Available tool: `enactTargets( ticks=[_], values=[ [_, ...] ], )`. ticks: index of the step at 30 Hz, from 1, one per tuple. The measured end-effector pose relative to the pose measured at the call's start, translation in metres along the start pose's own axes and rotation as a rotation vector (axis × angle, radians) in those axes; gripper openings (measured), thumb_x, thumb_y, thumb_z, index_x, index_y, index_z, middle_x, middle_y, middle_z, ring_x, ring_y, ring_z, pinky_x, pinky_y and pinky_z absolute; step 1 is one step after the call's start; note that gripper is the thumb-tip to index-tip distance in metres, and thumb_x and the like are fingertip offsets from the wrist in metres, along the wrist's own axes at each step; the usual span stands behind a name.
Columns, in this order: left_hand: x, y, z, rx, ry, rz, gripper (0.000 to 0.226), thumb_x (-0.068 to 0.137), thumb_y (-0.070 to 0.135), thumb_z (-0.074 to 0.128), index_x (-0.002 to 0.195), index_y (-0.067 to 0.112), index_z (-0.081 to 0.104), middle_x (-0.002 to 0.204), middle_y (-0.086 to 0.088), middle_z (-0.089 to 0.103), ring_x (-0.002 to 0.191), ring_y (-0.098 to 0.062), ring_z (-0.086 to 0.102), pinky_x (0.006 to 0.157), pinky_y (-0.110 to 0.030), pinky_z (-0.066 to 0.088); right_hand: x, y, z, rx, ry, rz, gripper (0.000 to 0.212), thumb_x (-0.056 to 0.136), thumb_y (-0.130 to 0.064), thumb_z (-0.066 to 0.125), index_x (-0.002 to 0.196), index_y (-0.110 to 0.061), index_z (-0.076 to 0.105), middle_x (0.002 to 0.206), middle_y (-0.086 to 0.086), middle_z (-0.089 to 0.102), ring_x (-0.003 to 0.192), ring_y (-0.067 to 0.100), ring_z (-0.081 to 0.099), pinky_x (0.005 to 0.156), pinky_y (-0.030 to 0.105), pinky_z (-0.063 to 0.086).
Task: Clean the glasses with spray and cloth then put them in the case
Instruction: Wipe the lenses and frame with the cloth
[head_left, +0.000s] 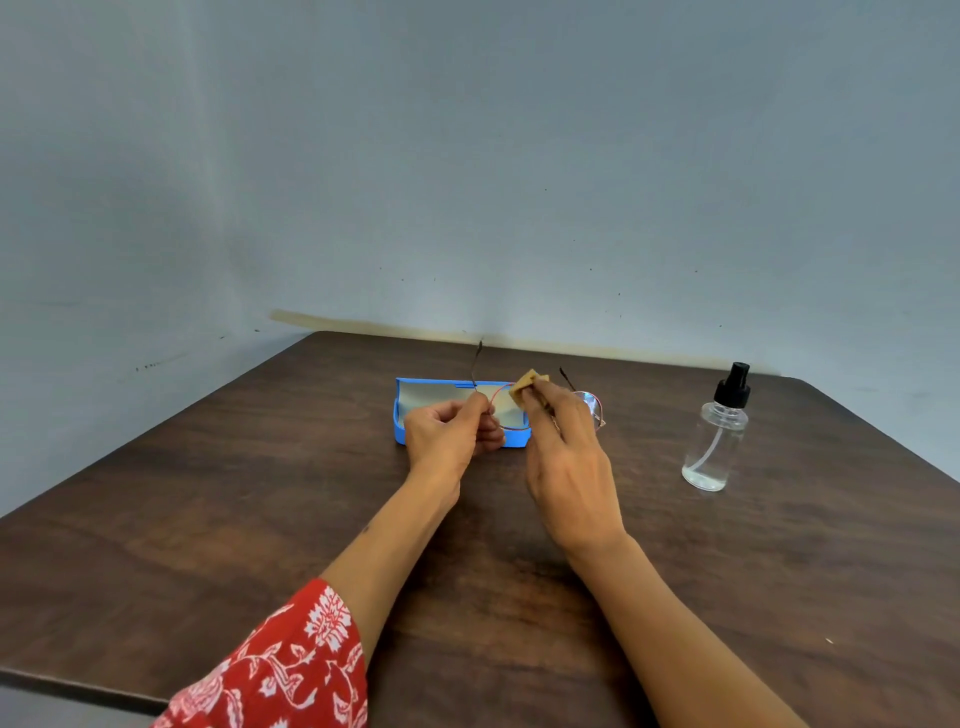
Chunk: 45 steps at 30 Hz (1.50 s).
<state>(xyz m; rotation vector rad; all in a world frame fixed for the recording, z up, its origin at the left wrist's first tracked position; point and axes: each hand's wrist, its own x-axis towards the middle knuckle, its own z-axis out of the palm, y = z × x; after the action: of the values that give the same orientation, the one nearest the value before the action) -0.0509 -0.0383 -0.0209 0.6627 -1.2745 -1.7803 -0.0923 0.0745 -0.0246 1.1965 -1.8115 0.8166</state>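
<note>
glasses (506, 408) between hands — cloth (525, 385) on lens

Dark matt wood-grain table (260, 467), clear glossy plastic spray bottle (714, 447), thin metal-framed glasses (501, 410), tan cloth (525, 385).

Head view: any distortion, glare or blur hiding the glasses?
Head view: wide-angle bending curves the table edges; lighting is soft and even, with faint shadows under the arms. No strong glare. The thin red-rimmed glasses are small and slightly soft, partly hidden by the left hand and by the right hand pressing the tan cloth. Spray bottle sharp.
</note>
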Motion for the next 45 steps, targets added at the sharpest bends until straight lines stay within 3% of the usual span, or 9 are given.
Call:
enactTargets(
  ticks=[7,13,19,21,24,29,36,42,45],
  values=[
    [0.0012,-0.0005,-0.0003,-0.010,0.019,0.008,0.019,0.078,0.004,0.062,0.060,0.001,0.065,0.047,-0.006,0.062,0.042,-0.015,0.061,0.045,-0.023,0.053,-0.0024,-0.0029,0.0018,0.065,-0.037,-0.084,0.030,0.078,-0.001,0.049,0.098,0.004,0.070,0.100,0.016,0.068,0.089,0.029,0.067,0.067,0.030,0.058],
    [-0.0010,-0.0021,0.0015,-0.006,-0.001,-0.015,0.015,0.077,0.004,0.064,0.062,0.002,0.067,0.049,-0.007,0.063,0.046,-0.018,0.063,0.047,-0.024,0.054,0.0009,-0.0028,0.0030,-0.016,-0.044,-0.011,0.040,0.082,-0.002,0.036,0.110,0.009,0.064,0.112,0.023,0.063,0.103,0.034,0.063,0.075,0.034,0.057],
    [0.0007,-0.0012,-0.0008,-0.027,0.029,-0.015,0.017,0.078,0.002,0.063,0.061,0.002,0.064,0.047,-0.004,0.061,0.042,-0.014,0.060,0.046,-0.023,0.054,-0.0047,-0.0024,0.0015,0.064,-0.051,-0.053,0.034,0.078,-0.008,0.043,0.094,0.001,0.072,0.099,0.013,0.069,0.090,0.027,0.068,0.071,0.029,0.057],
    [0.0005,-0.0008,-0.0007,-0.027,0.022,-0.030,0.015,0.078,0.002,0.063,0.063,0.001,0.065,0.046,-0.003,0.061,0.044,-0.016,0.061,0.051,-0.026,0.057,-0.0040,0.0004,0.0008,0.031,-0.019,0.010,0.027,0.077,0.002,0.053,0.099,0.004,0.070,0.102,0.017,0.068,0.092,0.029,0.067,0.072,0.030,0.056],
    [-0.0011,-0.0013,-0.0001,-0.021,0.006,-0.025,0.015,0.078,0.003,0.063,0.063,0.002,0.066,0.047,-0.004,0.062,0.046,-0.016,0.062,0.051,-0.026,0.057,-0.0027,0.0009,0.0033,0.015,-0.032,0.037,0.040,0.069,0.014,0.067,0.108,0.008,0.065,0.110,0.023,0.064,0.101,0.035,0.064,0.076,0.036,0.056],
    [-0.0006,-0.0011,-0.0007,0.002,0.026,0.001,0.015,0.080,0.004,0.063,0.066,0.000,0.067,0.047,-0.003,0.063,0.043,-0.014,0.061,0.047,-0.024,0.055,-0.0058,-0.0029,0.0031,0.074,-0.067,-0.109,0.035,0.078,-0.006,0.043,0.099,0.000,0.071,0.104,0.011,0.068,0.094,0.026,0.067,0.074,0.029,0.057],
    [-0.0011,-0.0020,0.0015,-0.017,-0.012,-0.034,0.016,0.077,0.003,0.064,0.061,0.002,0.067,0.047,-0.005,0.062,0.045,-0.017,0.062,0.047,-0.024,0.054,-0.0015,-0.0012,0.0036,-0.014,-0.041,-0.005,0.040,0.083,-0.003,0.037,0.110,0.007,0.065,0.112,0.021,0.064,0.102,0.033,0.064,0.074,0.033,0.056],
    [0.0010,0.0023,-0.0023,-0.048,0.013,-0.013,0.015,0.080,0.003,0.063,0.065,0.001,0.066,0.046,-0.002,0.063,0.043,-0.013,0.060,0.045,-0.022,0.052,-0.0080,-0.0013,0.0044,0.089,-0.060,-0.110,0.033,0.067,0.012,0.067,0.099,0.003,0.070,0.104,0.015,0.068,0.094,0.029,0.066,0.077,0.032,0.057],
    [0.0015,0.0036,-0.0031,-0.086,-0.003,-0.028,0.015,0.080,0.001,0.062,0.065,0.001,0.066,0.045,-0.003,0.061,0.043,-0.015,0.060,0.048,-0.023,0.054,-0.0062,0.0014,0.0029,0.050,-0.016,-0.016,0.034,0.071,0.013,0.065,0.104,0.006,0.068,0.107,0.019,0.066,0.097,0.031,0.066,0.071,0.032,0.057]
  ],
)
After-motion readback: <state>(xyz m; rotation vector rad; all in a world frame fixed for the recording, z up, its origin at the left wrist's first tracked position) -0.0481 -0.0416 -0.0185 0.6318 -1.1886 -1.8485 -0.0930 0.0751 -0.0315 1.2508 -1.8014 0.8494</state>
